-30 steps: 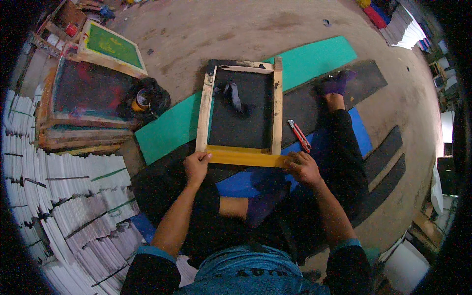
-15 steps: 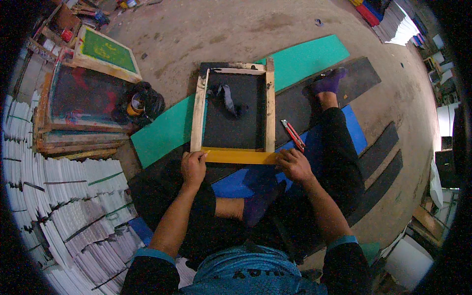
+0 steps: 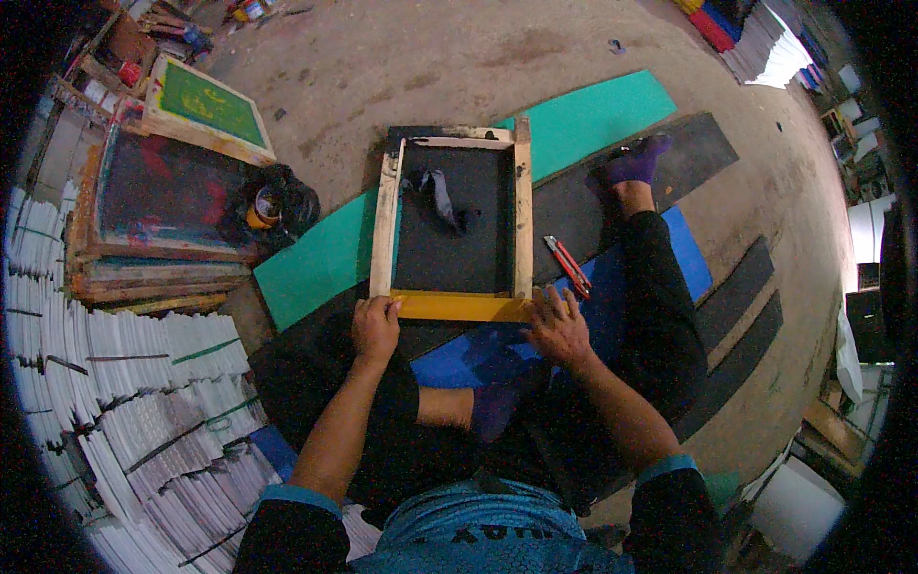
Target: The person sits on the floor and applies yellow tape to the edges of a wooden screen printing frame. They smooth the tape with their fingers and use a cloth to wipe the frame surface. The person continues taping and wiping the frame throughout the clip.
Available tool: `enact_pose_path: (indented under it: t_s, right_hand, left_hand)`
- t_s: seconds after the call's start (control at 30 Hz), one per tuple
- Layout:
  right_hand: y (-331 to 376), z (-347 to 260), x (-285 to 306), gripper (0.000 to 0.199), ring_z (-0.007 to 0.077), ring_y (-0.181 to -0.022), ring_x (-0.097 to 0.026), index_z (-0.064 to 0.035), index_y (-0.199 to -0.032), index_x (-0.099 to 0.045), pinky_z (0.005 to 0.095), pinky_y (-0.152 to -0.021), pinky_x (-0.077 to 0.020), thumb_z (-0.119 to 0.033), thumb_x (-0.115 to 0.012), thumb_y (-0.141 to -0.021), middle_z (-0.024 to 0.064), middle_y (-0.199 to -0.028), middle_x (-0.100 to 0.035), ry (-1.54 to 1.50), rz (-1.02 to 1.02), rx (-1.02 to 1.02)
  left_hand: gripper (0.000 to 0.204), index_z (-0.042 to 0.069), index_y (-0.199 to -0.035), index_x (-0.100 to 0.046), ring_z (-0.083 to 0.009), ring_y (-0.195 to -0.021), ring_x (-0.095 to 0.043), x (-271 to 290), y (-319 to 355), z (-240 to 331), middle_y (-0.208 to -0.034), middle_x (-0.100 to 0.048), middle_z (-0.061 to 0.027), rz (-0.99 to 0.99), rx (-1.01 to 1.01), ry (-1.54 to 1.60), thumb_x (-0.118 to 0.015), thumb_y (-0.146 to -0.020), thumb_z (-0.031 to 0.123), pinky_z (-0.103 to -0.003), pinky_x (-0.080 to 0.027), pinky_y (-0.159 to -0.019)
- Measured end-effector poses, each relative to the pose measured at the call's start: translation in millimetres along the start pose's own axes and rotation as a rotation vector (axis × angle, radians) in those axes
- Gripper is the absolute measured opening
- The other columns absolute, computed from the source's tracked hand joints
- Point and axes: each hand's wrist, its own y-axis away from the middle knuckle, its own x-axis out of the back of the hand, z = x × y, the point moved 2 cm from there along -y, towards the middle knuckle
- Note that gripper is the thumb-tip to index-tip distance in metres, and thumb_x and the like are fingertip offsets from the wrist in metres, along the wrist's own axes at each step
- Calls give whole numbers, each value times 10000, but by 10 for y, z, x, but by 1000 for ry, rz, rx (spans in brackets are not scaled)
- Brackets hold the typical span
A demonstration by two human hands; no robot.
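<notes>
A wooden frame (image 3: 523,210) with ink-stained bars lies flat in front of my legs. A strip of wide yellow tape (image 3: 459,306) runs along its near bar. My left hand (image 3: 375,330) pinches the strip's left end at the frame's near-left corner. At the near-right corner, my right hand (image 3: 559,327) has its fingers spread, the fingertips at or against the strip's right end. Just beyond that hand lies a red utility knife (image 3: 569,267). A crumpled grey cloth (image 3: 441,199) shows inside the frame's opening.
Green (image 3: 593,120), dark grey (image 3: 703,158) and blue mats (image 3: 688,251) lie under the frame and my legs. Stacked printing screens (image 3: 172,191), a black plastic bag with a container (image 3: 287,201) and bundled white paper stacks (image 3: 153,354) stand at the left.
My right hand has shifted slightly left and its fingers have loosened and spread from a curled grip at the tape's end. My left hand stays in place.
</notes>
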Motion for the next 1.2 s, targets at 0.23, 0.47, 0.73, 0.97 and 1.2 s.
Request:
enact_pose_path:
  t_s: [0.23, 0.47, 0.73, 0.97, 1.2]
  right_hand:
    - [-317, -441, 495, 667, 342, -1473, -312, -129, -1406, -551, 557, -1208, -200, -555, -626, -898, 146, -1529, -441, -31, -75, -224]
    - [-520, 809, 171, 318, 391, -1161, -591, -83, -1071, -684, 481, -983, -491, -332, -715, -876, 166, -1159, -664, -294, -167, -702]
    - [-666, 1035, 20, 402, 397, -1122, -611, -21, -1139, -607, 497, -903, -523, -314, -717, -886, 211, -1119, -666, -444, -278, -845]
    - [-663, 890, 338, 428, 440, -812, -686, -103, -1311, -461, 550, -680, -549, -294, -608, -956, 209, -957, -700, -418, -95, -803]
    - [-138, -398, 478, 477, 458, -659, -673, -177, -1429, -419, 586, -574, -526, -254, -562, -980, 215, -779, -697, -545, -124, -848]
  left_hand:
    - [139, 29, -889, -680, -367, -859, -613, -3, 17, -5, -859, -689, -141, 7, 14, 2, -724, -867, 159, -474, -492, -793]
    - [148, 24, -883, -695, -369, -834, -642, 2, 12, 12, -852, -701, -152, 34, -5, 61, -735, -863, 165, -470, -506, -788]
    - [218, 6, -879, -734, -356, -795, -681, -132, -22, -237, -830, -718, -170, -37, 167, 201, -790, -821, 209, -456, -538, -738]
    - [223, -2, -878, -741, -362, -801, -695, -353, -22, -508, -836, -722, -183, -8, 168, 232, -801, -813, 203, -454, -547, -745]
    - [220, -4, -880, -741, -363, -805, -697, -95, -44, -195, -847, -720, -188, -52, 210, 195, -792, -827, 203, -452, -549, -737]
